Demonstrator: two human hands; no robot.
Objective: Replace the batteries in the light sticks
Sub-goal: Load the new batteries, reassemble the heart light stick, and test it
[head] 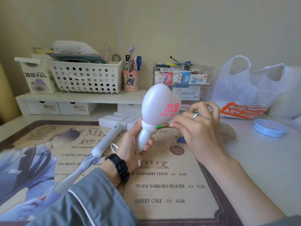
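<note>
Heart light stick (159, 108): upright above the desk mat (162, 193), white, with its pink lettering turned towards my right hand.
My left hand (130, 144): fingers and thumb curled tight round the heart stick's narrow handle, below its neck; a black watch (119, 166) on that wrist.
My right hand (200, 126): just right of the heart stick, mostly closed, thumb and fingers pinching a green-and-gold battery (162, 126).
Battery: lying level, its green end at the heart stick's neck; I cannot tell whether it touches.
Something green: shows between my upper right fingers by the ring (194, 116); I cannot tell what it is.
Blue batteries (180, 140): on the mat, just right of the heart stick's handle and under my right hand.
Second light stick (108, 138): lying on the mat left of the heart stick, white, handle end nearest me.
Blue tin (269, 128): well right of the heart stick, lid on.
Plastic bag (244, 88): behind and right of the heart stick.
Basket (86, 77) and pen cup (131, 80): behind and left of the heart stick, on a shelf.
</note>
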